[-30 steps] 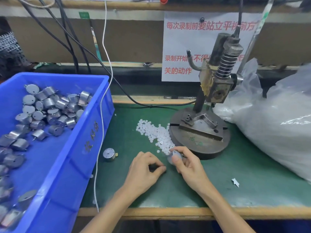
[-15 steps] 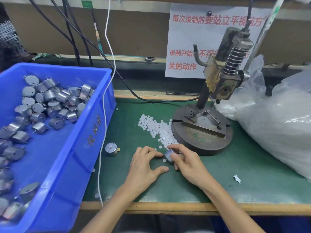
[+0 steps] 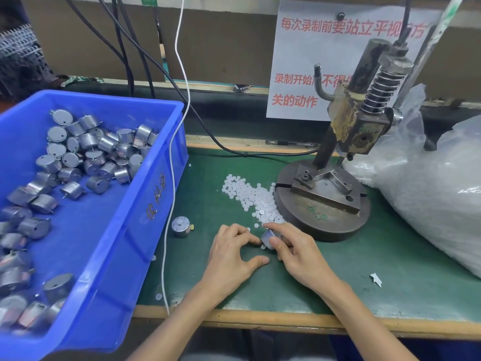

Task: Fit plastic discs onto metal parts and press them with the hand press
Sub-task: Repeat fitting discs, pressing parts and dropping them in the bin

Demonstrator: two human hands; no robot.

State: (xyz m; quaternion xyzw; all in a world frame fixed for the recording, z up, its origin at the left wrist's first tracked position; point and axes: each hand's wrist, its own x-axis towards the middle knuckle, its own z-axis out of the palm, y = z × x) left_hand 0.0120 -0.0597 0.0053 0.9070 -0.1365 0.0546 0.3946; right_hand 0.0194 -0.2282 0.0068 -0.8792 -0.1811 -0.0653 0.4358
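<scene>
My right hand (image 3: 296, 250) grips a small round metal part (image 3: 268, 237) between thumb and fingers, just in front of the hand press (image 3: 346, 152). My left hand (image 3: 231, 252) rests on the green mat beside it, its curled fingertips at the part's left side; whether they pinch a disc is hidden. A heap of small white plastic discs (image 3: 251, 198) lies on the mat against the press's round base (image 3: 322, 222). One more metal part (image 3: 181, 226) sits alone on the mat to the left.
A blue bin (image 3: 109, 230) with several metal parts fills the left side. A white cable (image 3: 169, 204) hangs over the bin's right wall. A large clear bag of white pieces (image 3: 442, 194) lies at the right. A paper scrap (image 3: 375, 278) lies on the mat.
My left hand's fingers have closed in toward the metal part held by my right hand. The view has dropped and shifted slightly.
</scene>
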